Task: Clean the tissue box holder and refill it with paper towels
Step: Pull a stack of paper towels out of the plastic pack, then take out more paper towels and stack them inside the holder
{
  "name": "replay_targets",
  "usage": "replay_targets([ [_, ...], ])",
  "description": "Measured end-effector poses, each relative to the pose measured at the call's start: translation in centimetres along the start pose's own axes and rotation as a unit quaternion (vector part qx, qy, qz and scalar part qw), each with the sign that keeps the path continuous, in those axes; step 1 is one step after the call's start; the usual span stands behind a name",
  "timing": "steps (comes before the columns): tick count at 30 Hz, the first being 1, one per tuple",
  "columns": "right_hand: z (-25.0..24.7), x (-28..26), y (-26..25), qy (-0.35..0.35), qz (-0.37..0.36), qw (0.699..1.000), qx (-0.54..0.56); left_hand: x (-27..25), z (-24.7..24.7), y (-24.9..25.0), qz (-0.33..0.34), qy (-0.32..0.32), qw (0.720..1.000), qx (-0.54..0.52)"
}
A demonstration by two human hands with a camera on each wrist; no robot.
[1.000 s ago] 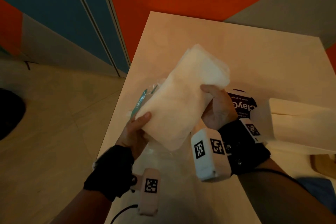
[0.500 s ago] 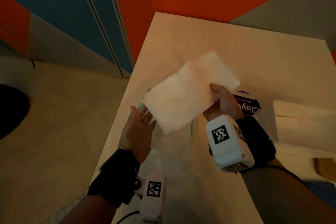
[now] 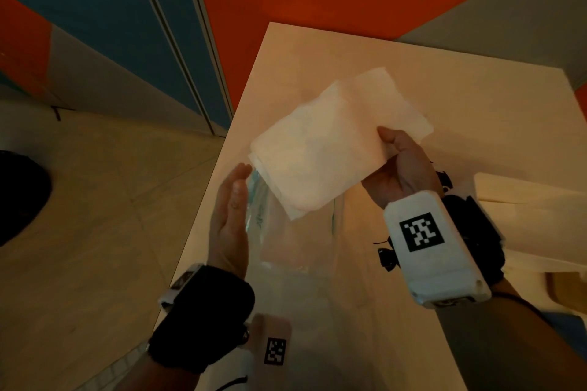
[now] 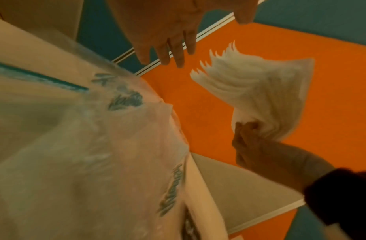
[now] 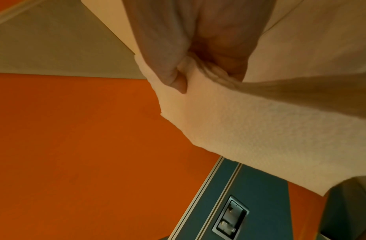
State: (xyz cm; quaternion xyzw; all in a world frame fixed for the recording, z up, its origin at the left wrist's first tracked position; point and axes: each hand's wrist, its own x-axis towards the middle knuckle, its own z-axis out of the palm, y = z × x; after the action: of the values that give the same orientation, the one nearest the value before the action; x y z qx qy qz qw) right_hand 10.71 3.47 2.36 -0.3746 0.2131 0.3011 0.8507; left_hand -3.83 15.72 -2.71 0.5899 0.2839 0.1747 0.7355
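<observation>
- Counter (image 3: 397, 73): pale, flat top, carrying every item below. It is a firm surface on which a stack could be squared up.
- Tissue box holder (image 3: 533, 216): a pale box at the right edge of the head view, resting on the counter and only partly in frame. It looks rigid; its opening is not visible.
- Plastic wrapper (image 3: 286, 251): clear film with teal print, lying slack on the counter below the hands. Judged light, limp and slippery, so a poor thing to lift by.
- Stack of paper towels (image 3: 336, 149): white and embossed, held in the air above the wrapper and clear of the counter. The left wrist view shows its free end fanning into separate sheets. Judged very light, soft and floppy, and apt to splay or shed sheets if held at one end only. Best taken across the middle with support at both short ends.
- Right hand (image 3: 400, 165): thumb on top and fingers beneath, pinching the stack at its near right edge.
- Left hand (image 3: 230, 219): flat, fingers straight and together, holding nothing, just beside the stack's lower left corner.
</observation>
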Motion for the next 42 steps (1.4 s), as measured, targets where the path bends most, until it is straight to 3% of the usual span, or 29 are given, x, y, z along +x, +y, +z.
replay_targets([
  [6,0.2,-0.6,0.3,-0.028,-0.005,1.000,0.014,-0.1,1.7,3.4,-0.132,-0.105,0.969,-0.181],
  [9,-0.2,-1.0,0.6,-0.029,-0.017,0.999,0.022,0.4,2.0,2.6,-0.195,-0.088,0.954,-0.212],
  [12,-0.5,-1.6,0.4,-0.033,-0.019,0.998,0.055,0.6,2.3,1.6,-0.269,-0.063,0.921,-0.277],
  [15,-0.5,-1.9,0.4,-0.043,-0.026,0.996,0.071,0.4,3.3,1.0,-0.272,-0.064,0.889,-0.363],
  [18,-0.8,-2.2,0.0,-0.016,-0.033,0.997,0.061,0.7,3.8,0.8,-0.243,-0.099,0.877,-0.404],
  [20,-1.7,-2.2,-0.2,-0.009,-0.043,0.999,0.021,1.2,3.5,1.3,-0.239,-0.123,0.885,-0.379],
  [23,-3.1,-2.1,0.3,0.012,-0.070,0.997,-0.029,1.5,3.7,1.8,-0.219,-0.162,0.920,-0.281],
  [25,-3.7,-2.2,0.4,0.020,-0.093,0.995,-0.043,1.5,4.2,1.4,-0.183,-0.156,0.951,-0.192],
  [27,-4.4,-2.8,-0.2,-0.006,-0.104,0.992,-0.070,1.5,4.4,1.1,-0.165,-0.134,0.964,-0.157],
  [30,-6.7,-3.4,-3.7,-0.082,-0.072,0.991,-0.083,1.7,3.5,1.2,-0.160,-0.141,0.967,-0.140],
  [33,-7.2,-3.9,-6.2,-0.157,0.099,0.981,-0.060,2.0,2.5,1.0,-0.167,-0.157,0.966,-0.119],
  [34,-7.1,-4.1,-6.4,-0.161,0.118,0.975,-0.098,2.1,2.5,0.8,-0.175,-0.161,0.965,-0.111],
  [36,-7.5,-4.0,-6.6,-0.096,0.072,0.959,-0.257,1.9,2.6,0.3,-0.191,-0.166,0.964,-0.083],
  [38,-7.3,-4.5,-6.1,-0.057,0.016,0.924,-0.377,1.5,2.9,-0.1,-0.193,-0.166,0.965,-0.060],
  [42,-9.1,-5.1,-5.3,-0.030,0.022,0.911,-0.411,0.6,3.6,-0.6,-0.202,-0.164,0.965,-0.043],
])
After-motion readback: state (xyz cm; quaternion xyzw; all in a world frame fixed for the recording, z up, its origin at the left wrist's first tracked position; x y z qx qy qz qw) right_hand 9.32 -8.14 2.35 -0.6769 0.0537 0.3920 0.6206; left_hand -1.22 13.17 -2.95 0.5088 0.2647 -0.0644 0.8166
